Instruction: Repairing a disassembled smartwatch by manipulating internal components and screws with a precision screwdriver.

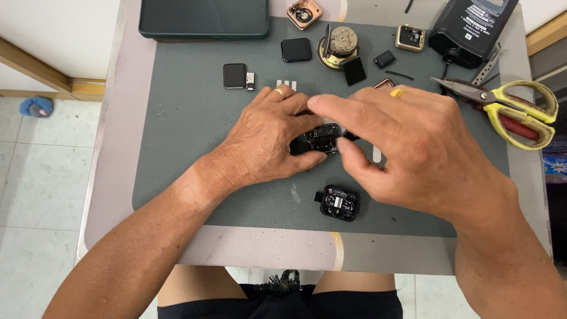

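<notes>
The left hand (269, 145) pins the small black watch body (322, 139) flat on the grey mat (183, 118), fingers curled on it, while the right hand (413, 150) pinches its edge (a light, steady grip seems wisest)

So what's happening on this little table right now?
A person sits at a small table with a grey mat, both hands on a small opened black device at its middle. The left hand steadies it while the right hand works at it with its fingertips. A second opened black module lies just in front. Small square screens, watch-like casings and yellow-handled scissors lie scattered around.
</notes>
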